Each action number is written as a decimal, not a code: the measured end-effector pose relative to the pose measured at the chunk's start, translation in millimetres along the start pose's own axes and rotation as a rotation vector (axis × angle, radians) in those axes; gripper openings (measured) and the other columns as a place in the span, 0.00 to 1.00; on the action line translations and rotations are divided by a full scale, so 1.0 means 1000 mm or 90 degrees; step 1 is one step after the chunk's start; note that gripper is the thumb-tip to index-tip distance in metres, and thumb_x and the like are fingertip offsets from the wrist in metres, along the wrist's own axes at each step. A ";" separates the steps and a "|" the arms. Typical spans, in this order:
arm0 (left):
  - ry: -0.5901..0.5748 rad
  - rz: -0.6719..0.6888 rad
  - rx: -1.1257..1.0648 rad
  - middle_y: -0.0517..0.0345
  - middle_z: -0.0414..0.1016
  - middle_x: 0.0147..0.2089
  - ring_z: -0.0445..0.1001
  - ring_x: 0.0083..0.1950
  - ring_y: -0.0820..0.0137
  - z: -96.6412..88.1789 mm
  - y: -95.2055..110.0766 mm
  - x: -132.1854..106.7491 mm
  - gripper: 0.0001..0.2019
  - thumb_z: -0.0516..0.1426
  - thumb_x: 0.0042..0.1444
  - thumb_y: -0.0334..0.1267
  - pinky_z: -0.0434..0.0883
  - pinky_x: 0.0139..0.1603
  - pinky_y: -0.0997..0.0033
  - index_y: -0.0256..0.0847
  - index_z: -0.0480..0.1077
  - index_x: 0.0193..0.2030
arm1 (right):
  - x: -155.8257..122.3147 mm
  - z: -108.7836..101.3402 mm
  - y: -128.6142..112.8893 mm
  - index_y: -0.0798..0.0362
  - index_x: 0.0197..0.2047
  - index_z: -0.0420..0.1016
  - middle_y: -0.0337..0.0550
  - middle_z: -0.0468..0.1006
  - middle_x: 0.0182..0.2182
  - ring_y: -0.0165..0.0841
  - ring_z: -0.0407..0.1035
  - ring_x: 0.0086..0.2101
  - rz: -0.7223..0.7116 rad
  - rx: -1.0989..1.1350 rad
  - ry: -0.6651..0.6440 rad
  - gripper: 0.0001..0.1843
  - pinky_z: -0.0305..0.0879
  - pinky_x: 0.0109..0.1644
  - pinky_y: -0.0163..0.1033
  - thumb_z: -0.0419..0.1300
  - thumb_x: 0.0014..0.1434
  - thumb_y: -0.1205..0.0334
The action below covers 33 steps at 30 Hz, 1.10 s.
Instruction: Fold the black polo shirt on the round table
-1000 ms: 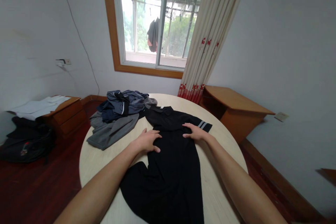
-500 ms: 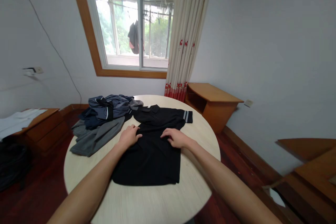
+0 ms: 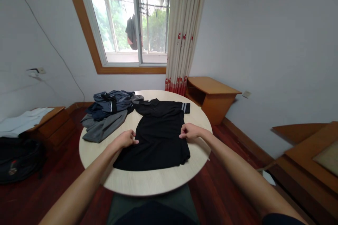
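Note:
A black polo shirt (image 3: 158, 140) lies spread on the round table, its collar toward the window and its hem toward me. Two light stripes ring the cuff of the sleeve stretched out to the right. At the shirt's left edge my left hand (image 3: 128, 138) is closed, thumb and fingers pinching the cloth. Across from it my right hand (image 3: 190, 131) pinches the right edge, and a bit of the side below it is turned up. The fabric between the hands shows soft wrinkles.
A heap of grey and navy clothes (image 3: 109, 109) lies at the table's (image 3: 142, 184) back left, touching the shirt's left sleeve. Beyond the table stands a wooden cabinet (image 3: 213, 88) by a curtain (image 3: 182, 42). A black bag (image 3: 19, 161) is on the floor at left.
My hands have moved apart from the middle of the shirt to its two side edges and closed there. The shirt's lower right side is now turned up. The view has shifted slightly.

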<state>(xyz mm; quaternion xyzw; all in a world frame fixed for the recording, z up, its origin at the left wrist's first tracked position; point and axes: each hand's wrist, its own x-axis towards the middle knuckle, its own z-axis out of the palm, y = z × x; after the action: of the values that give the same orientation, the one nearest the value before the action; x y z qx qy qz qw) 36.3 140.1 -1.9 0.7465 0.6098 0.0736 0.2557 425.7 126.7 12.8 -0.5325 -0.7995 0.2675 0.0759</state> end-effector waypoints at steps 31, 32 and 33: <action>0.068 0.023 0.058 0.56 0.77 0.30 0.77 0.34 0.60 -0.030 0.011 -0.090 0.16 0.61 0.51 0.50 0.67 0.33 0.68 0.43 0.72 0.41 | -0.023 -0.024 0.022 0.54 0.31 0.82 0.54 0.82 0.36 0.46 0.76 0.41 0.314 -0.082 0.092 0.10 0.70 0.43 0.42 0.68 0.41 0.71; 0.112 0.061 0.109 0.51 0.80 0.36 0.78 0.41 0.58 -0.022 0.027 -0.081 0.15 0.59 0.55 0.49 0.69 0.39 0.66 0.43 0.74 0.43 | -0.010 -0.017 0.008 0.53 0.39 0.83 0.54 0.82 0.44 0.46 0.74 0.48 0.273 -0.098 0.114 0.15 0.69 0.50 0.42 0.67 0.45 0.69; 0.121 0.113 0.124 0.47 0.81 0.43 0.78 0.46 0.57 -0.012 0.043 -0.069 0.15 0.55 0.59 0.48 0.70 0.44 0.64 0.42 0.75 0.44 | 0.004 -0.008 -0.007 0.50 0.48 0.82 0.51 0.79 0.52 0.44 0.71 0.54 0.210 -0.108 0.131 0.19 0.65 0.57 0.41 0.67 0.50 0.65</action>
<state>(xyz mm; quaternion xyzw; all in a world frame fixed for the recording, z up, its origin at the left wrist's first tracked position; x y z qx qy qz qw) 52.6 72.9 42.4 0.8086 0.5668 0.1067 0.1161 421.8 131.0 22.8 -0.6853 -0.7090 0.1525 0.0669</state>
